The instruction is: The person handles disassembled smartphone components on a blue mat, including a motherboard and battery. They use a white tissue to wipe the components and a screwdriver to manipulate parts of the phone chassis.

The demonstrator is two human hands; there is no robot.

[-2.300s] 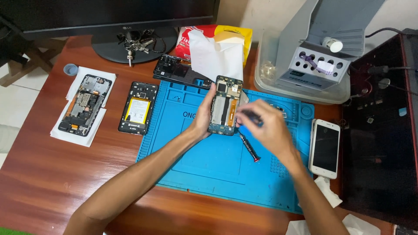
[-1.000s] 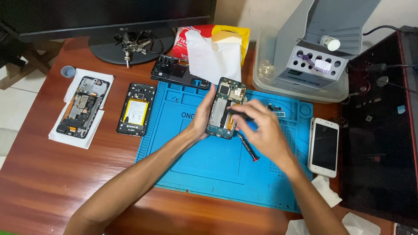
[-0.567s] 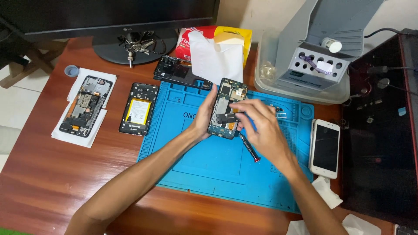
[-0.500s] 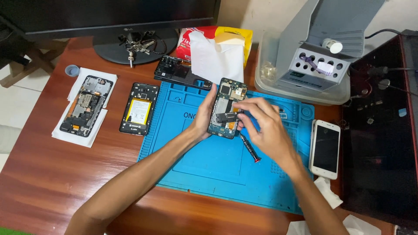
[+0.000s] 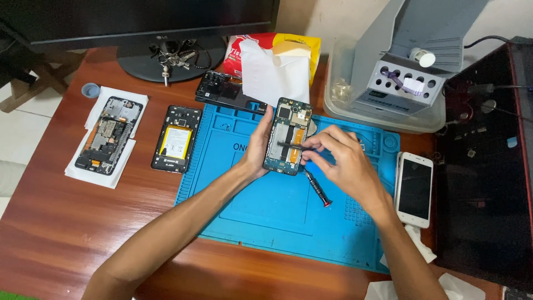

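Note:
My left hand (image 5: 256,149) holds an opened phone (image 5: 287,135) upright over the blue repair mat (image 5: 266,211), its circuit board and orange flex cable facing me. My right hand (image 5: 341,161) pinches thin black tweezers (image 5: 288,145) whose tips rest on the middle of the phone's board. A small black screwdriver with a red end (image 5: 317,189) lies on the mat just below my right hand.
Left of the mat lie a phone frame with a yellow battery (image 5: 176,139) and another opened phone on white paper (image 5: 109,136). A black back cover (image 5: 225,91), tissue pack (image 5: 275,69), monitor stand with keys (image 5: 166,55), grey tool stand (image 5: 400,83) and white smartphone (image 5: 414,189) surround it.
My right hand has moved left onto the phone and brought the tweezers' tips to the board. The left hand keeps the phone in about the same place.

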